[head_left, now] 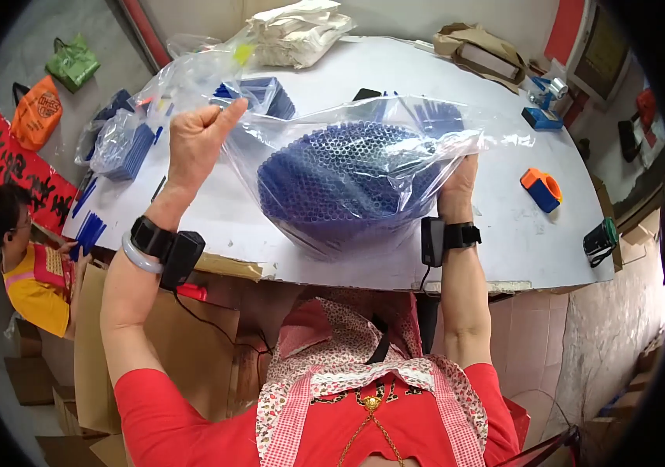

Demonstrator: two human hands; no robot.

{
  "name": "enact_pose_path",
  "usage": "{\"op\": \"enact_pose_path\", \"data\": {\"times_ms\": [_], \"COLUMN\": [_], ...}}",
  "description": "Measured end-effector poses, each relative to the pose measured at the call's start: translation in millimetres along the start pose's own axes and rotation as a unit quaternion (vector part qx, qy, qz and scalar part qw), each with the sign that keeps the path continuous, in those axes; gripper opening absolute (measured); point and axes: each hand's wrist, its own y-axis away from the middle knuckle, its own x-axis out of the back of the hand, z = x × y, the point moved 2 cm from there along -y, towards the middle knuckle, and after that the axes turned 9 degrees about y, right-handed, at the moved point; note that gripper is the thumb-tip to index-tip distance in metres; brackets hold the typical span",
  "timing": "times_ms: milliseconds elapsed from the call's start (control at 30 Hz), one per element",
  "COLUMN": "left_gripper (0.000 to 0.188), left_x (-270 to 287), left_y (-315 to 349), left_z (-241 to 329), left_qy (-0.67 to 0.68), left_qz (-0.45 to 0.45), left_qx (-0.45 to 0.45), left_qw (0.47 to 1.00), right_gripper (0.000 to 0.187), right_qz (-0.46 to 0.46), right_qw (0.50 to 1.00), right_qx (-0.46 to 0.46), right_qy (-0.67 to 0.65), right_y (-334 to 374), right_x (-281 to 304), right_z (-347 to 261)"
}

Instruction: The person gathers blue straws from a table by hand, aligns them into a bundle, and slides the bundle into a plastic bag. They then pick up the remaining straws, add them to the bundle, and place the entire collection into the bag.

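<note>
A large clear plastic bag (445, 163) stands on the white table in front of me. Packed inside it is a thick bundle of blue tubes (340, 175), their round open ends facing up. My left hand (198, 144) is closed at the bag's upper left edge, fingers curled and thumb pointing up. On the opposite side, my right hand (461, 180) grips the bag's right edge; film partly covers its fingers. Both wrists wear black strapped devices.
More blue tube bundles (128, 152) lie on the table (503, 249), left and behind the bag. White sacks (297, 35) and a brown paper bag (482, 56) sit at the back. Right are an orange-and-blue ring-shaped object (542, 191) and a dark cup (600, 241). A co-worker (36, 272) handles blue tubes.
</note>
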Motion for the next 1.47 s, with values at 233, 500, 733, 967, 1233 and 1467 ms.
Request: {"op": "enact_pose_path", "data": {"times_ms": [233, 500, 733, 967, 1233, 1467], "left_gripper": [0.055, 0.046, 0.045, 0.043, 0.043, 0.044], "left_x": [40.0, 70.9, 91.0, 88.7, 105.8, 147.5], "left_y": [-3.7, -0.5, -5.2, 6.7, 13.7, 11.6], "left_z": [-6.2, 23.8, 32.7, 37.3, 19.5, -48.8], "left_qy": [-0.095, -0.099, -0.216, -0.308, -0.315, -0.112], "left_qz": [-0.064, -0.187, -0.100, -0.073, -0.026, 0.055], "left_qx": [-0.027, -0.111, -0.222, -0.302, -0.258, -0.029], "left_qw": [0.993, 0.971, 0.945, 0.899, 0.913, 0.992], "right_gripper": [0.025, 0.029, 0.038, 0.045, 0.041, 0.041], "right_qz": [0.089, 0.072, 0.098, 0.066, 0.034, -0.025], "right_qw": [0.995, 0.983, 0.988, 0.997, 0.996, 0.952], "right_qx": [-0.040, -0.002, 0.039, -0.007, 0.004, 0.066], "right_qy": [0.009, 0.171, 0.108, 0.050, 0.078, 0.297], "right_y": [17.6, 12.0, 17.6, 12.4, 3.7, -14.9], "right_x": [-14.1, -8.4, -44.2, -38.8, -64.5, -221.5], "right_z": [25.8, 18.4, 0.9, 21.7, 6.4, -78.1]}}
